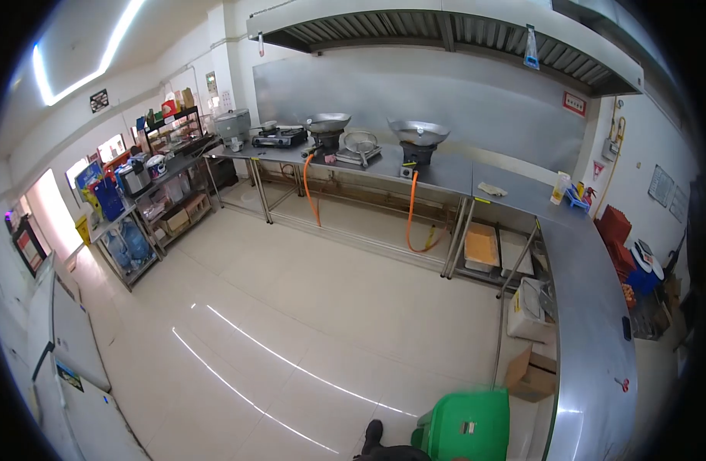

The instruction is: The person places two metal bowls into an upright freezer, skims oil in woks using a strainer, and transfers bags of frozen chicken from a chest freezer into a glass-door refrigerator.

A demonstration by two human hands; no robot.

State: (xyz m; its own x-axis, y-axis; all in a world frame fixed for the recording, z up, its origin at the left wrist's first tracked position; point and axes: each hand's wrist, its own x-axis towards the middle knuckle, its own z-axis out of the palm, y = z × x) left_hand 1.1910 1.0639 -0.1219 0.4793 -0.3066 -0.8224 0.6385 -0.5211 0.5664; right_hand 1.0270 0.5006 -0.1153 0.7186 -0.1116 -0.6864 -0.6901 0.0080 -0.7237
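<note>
Neither of my hands shows in the head view. At the bottom edge, a dark shoe (373, 436) and part of a dark-clothed leg appear. Right beside the leg stands a green plastic bin (468, 422) with a small label on its face. An open cardboard box (532, 374) lies behind the bin, under the steel counter (591, 307) on the right. On that counter are a pair of red-handled scissors (622, 385) and a small black object (627, 329).
Two woks (419, 133) (327, 123) sit on burners along the back steel table (453, 173), with orange hoses (412, 207) hanging below. White chest freezers (76, 338) line the left. Shelving (176, 180) stands at the back left. A white lidded bucket (528, 311) sits under the right counter.
</note>
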